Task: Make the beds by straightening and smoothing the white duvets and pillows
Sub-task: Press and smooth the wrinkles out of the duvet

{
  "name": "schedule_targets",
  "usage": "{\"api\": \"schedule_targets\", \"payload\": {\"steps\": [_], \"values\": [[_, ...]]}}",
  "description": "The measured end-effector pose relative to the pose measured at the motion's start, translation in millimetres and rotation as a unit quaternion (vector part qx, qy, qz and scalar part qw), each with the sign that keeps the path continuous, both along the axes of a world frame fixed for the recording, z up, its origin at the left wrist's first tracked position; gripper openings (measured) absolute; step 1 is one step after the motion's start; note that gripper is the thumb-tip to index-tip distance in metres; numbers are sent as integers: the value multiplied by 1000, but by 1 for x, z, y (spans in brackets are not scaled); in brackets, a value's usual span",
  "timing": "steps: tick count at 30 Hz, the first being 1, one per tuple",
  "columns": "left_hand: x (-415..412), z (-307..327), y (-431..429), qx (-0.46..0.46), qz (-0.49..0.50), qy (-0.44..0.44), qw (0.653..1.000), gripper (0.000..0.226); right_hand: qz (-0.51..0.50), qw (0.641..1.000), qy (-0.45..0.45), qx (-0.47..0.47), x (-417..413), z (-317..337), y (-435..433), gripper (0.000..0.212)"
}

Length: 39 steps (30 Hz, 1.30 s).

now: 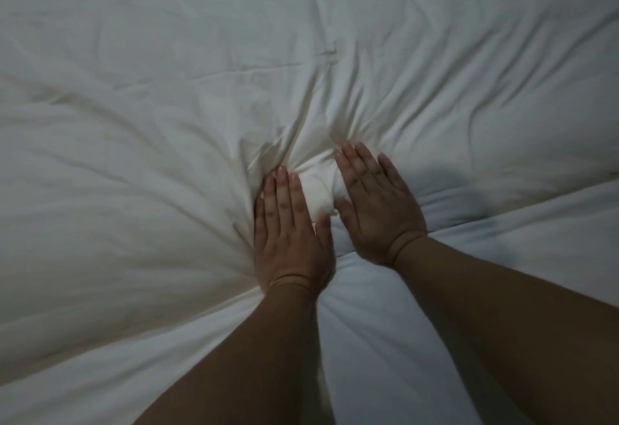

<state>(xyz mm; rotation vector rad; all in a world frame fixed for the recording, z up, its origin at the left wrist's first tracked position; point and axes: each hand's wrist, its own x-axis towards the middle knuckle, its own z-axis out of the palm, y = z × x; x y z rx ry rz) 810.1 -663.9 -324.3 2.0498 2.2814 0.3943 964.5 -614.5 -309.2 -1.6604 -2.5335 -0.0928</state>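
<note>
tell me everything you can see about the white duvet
The white duvet fills nearly the whole view: soft, puffy cotton-like fabric, creased all over. Wrinkles radiate from a bunched lump between the left hand and the right hand, which both press flat on it, fingers extended. A seam-like fold runs rightward from the right wrist.

Both hands flat, palms down on white duvet (435, 72), fingers together. Left hand (291, 233) & right hand (378, 210) side by side, small bunched fold (318, 190) btwn them; creases fan out from there
</note>
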Motion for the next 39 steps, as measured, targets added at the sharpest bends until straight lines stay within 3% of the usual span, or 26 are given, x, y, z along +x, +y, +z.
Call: {"api": "schedule_targets", "payload": {"steps": [8,12,16,21,24,28,39], "values": [[-1,16,-5,-8,-48,-17,999,72,-129,991,24,-27,-27,6,-13,66],[-27,26,-11,-5,-118,51,992,72,-165,984,19,-67,-38,14,-15,70],[-84,36,-15,-37,-190,115,974,71,-207,974,15,-87,-47,21,-19,70],[-191,42,-41,17,-160,90,983,74,-260,961,26,-91,-66,28,-21,64],[-253,41,-53,21,-128,90,987,75,-291,953,32,-82,-98,30,-26,72],[-318,39,-70,14,-97,107,989,74,-232,969,47,-76,-175,32,-42,82],[-465,41,-110,2,-11,113,994,73,-13,998,36,-54,-394,32,-91,80]]}}
